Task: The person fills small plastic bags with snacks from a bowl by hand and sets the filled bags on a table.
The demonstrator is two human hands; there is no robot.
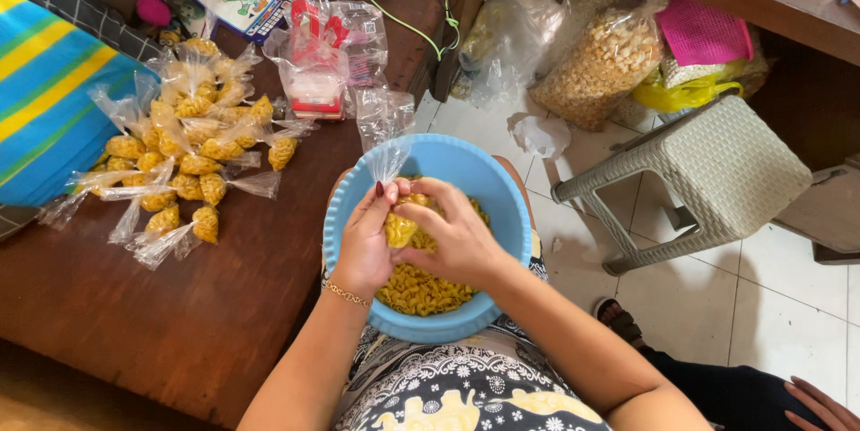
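A round blue bowl (498, 187) rests on my lap, partly filled with yellow spiral snacks (421, 292). My left hand (365, 243) and my right hand (457, 234) meet over the bowl, both gripping a small clear plastic bag (391, 162) whose bottom is stuffed with the yellow snacks. The bag's empty top sticks up past my fingers. A thin gold bracelet circles my left wrist.
A pile of several filled small bags (188, 162) lies on the brown wooden table (179, 323) to the left, beside a packet of clear bags (315, 64). A grey woven stool (717, 171) and big snack sacks (600, 64) stand on the tiled floor. Another person's hand (820, 404) shows bottom right.
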